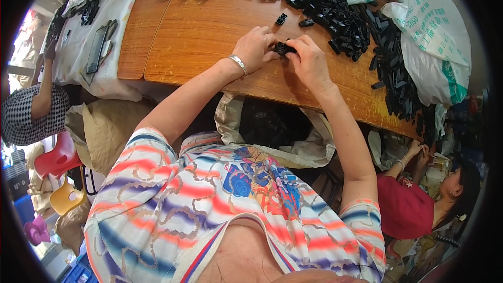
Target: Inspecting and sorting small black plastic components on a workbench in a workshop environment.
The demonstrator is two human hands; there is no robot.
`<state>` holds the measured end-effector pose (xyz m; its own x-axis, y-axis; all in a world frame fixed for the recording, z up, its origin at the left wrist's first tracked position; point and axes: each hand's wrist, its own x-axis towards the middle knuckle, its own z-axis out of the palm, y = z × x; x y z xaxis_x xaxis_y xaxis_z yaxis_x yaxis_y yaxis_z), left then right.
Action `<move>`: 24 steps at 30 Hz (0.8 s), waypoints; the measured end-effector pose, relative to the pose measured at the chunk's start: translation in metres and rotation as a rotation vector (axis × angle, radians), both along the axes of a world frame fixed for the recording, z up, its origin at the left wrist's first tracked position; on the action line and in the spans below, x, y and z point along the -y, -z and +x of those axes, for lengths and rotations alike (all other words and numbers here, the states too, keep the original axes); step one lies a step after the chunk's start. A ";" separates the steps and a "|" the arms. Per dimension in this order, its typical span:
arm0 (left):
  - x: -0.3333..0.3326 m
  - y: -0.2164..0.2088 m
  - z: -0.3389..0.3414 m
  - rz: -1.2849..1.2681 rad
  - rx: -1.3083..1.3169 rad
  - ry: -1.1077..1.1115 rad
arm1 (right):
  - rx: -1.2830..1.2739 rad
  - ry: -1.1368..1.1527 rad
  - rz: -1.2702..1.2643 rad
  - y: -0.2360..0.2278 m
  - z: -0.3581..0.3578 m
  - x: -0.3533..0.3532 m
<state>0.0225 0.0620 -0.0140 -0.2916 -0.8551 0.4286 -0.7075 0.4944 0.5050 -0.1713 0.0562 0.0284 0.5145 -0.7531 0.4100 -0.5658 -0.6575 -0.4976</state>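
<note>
Over the near part of the wooden table, both my hands meet at one small black plastic part [283, 48]. My left hand [255, 50], with a silver bracelet at the wrist, pinches its left side. From the right, the thumb and fingers of my right hand [310, 62] close on the same part. Fingers cover much of it, so its exact kind cannot be made out. Just beyond my hands lie two loose black plastic pieces [281, 19], apart from the big heap.
A heap of black plastic parts [314, 0] spans the table's [194, 36] far side; flat black strips [393, 73] lie at right beside a white printed bag [435, 36]. Below the edge hangs an open sack [314, 149]. Co-workers sit left and right [411, 204].
</note>
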 end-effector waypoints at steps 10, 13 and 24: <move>-0.002 -0.005 0.002 0.078 -0.032 0.004 | -0.284 -0.018 -0.190 0.012 0.002 -0.012; 0.001 -0.006 -0.001 0.057 -0.027 0.026 | -0.199 0.006 -0.270 0.018 0.000 -0.007; 0.081 -0.019 0.067 -0.181 0.067 -0.231 | -0.304 -0.164 0.383 -0.022 -0.047 -0.113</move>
<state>0.0897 -0.0186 0.0048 -0.1307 -0.8136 0.5665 -0.8407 0.3938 0.3716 -0.2179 0.1696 0.0504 0.6913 -0.7195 -0.0661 -0.6273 -0.5523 -0.5490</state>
